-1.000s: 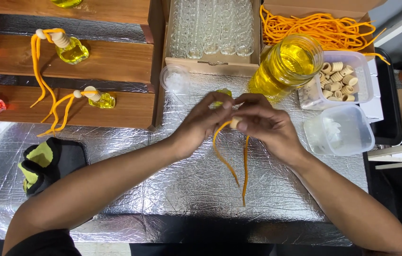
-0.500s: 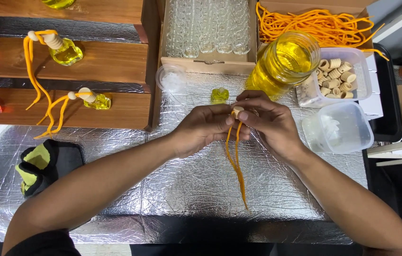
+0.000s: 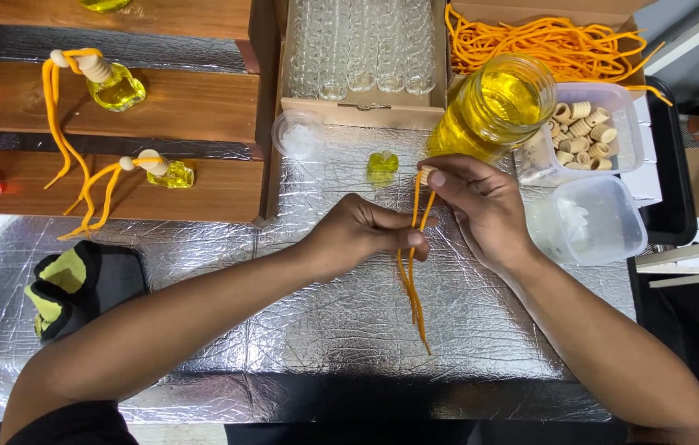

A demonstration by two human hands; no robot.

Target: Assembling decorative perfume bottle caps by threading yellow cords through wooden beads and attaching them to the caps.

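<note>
Item: doubled orange cord (image 3: 412, 280), held taut over the silver foil-covered worktop (image 3: 300, 330), loose ends trailing toward the near edge.

Right hand (image 3: 481, 210): forearm entering from lower right, fingers curled, thumb and forefinger grip closed on the cord's upper end.

Left hand (image 3: 362, 235): forearm entering from lower left, knuckles up, thumb and fingertip grip pinched together on the cord lower down.

Adjacent: small yellow-filled glass bottle (image 3: 382, 164) standing just beyond the hands; large glass jar of yellow liquid (image 3: 497, 107); clear tub of wooden caps (image 3: 588, 132); cardboard box of empty clear bottles (image 3: 362, 49).
</note>
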